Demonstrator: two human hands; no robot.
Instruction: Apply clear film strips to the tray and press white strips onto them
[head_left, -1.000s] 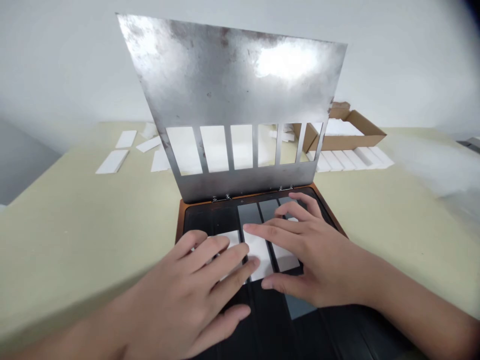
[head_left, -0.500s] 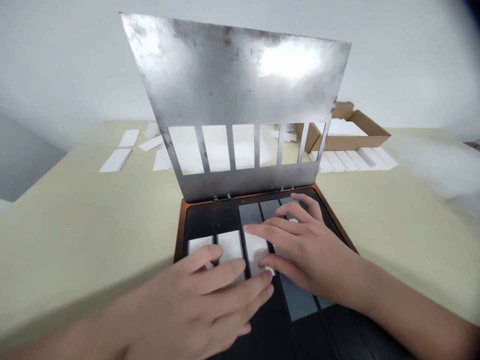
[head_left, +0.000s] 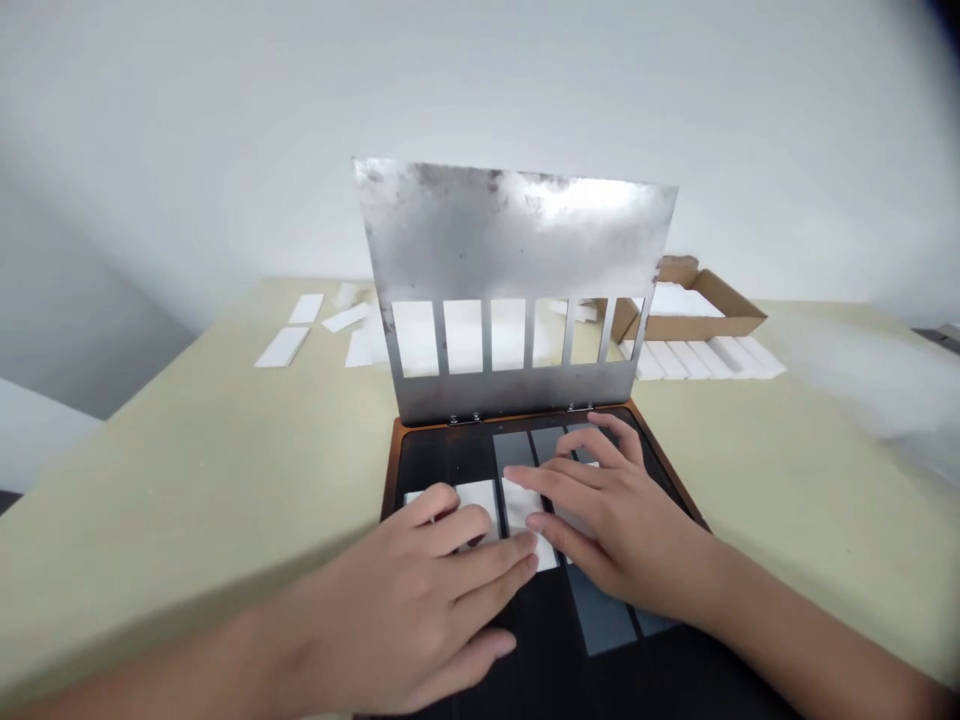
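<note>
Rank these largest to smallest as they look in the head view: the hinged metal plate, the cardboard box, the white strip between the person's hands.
1. The hinged metal plate
2. The cardboard box
3. The white strip, partly hidden, so its full size is unsure

White tiles (head_left: 521,510) on black tray (head_left: 450,470)
</note>
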